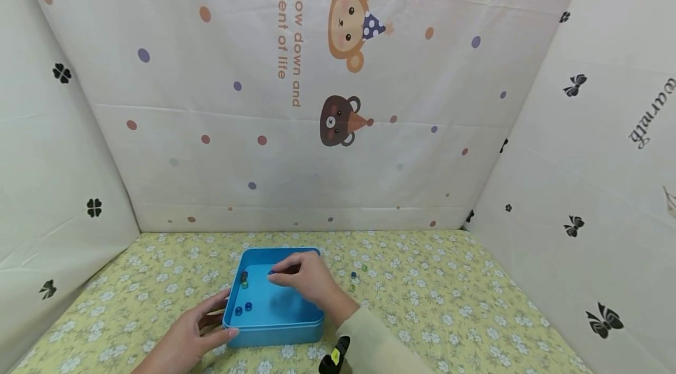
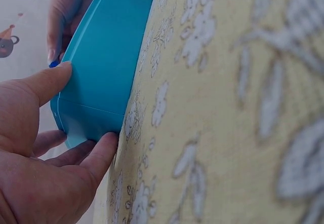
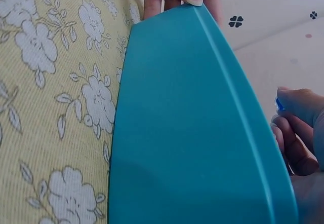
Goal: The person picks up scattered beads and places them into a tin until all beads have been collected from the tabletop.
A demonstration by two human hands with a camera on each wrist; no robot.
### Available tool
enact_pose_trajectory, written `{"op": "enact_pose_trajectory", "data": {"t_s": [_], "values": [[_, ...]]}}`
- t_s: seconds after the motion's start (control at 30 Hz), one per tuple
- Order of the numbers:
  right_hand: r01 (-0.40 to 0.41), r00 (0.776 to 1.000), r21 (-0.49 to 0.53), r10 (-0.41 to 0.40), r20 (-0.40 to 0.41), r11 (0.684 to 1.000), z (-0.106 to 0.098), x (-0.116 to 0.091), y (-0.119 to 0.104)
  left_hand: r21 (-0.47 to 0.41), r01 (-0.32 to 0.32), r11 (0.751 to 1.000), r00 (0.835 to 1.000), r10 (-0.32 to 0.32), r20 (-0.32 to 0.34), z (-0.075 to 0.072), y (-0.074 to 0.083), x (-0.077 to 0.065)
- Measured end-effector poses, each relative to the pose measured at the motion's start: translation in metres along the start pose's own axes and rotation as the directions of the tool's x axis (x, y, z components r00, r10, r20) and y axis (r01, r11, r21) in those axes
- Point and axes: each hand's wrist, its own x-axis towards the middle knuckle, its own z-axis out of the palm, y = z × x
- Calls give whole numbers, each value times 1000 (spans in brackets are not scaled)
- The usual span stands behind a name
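A blue rectangular open box stands on the flowered cloth. At its front left corner my left hand grips it, thumb on the front rim and fingers along the left side. Over the box's inside, my right hand pinches a small blue glass marble between thumb and fingertips. Inside lie two dark blue marbles near the front left. A green marble and darker ones are grouped by the left wall.
Right of the box, a dark blue marble and two green marbles lie on the yellow flowered cloth. White printed sheets enclose the back and both sides. A black and yellow strap circles the right wrist.
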Motion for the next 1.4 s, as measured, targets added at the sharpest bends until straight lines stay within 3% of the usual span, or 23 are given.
{"op": "enact_pose_trajectory", "data": {"t_s": [0.47,0.93,1.4], "values": [[-48,999,-60,49,8,997,12,6,5,-23,-2,1000,1000,3,26,0,-1,-2],[-97,995,-181,90,-44,979,22,8,7,13,-3,1000,1000,3,1,-1,0,1],[-105,994,-212,98,-43,972,24,8,5,11,-5,1000,1000,5,2,-2,0,0]]}}
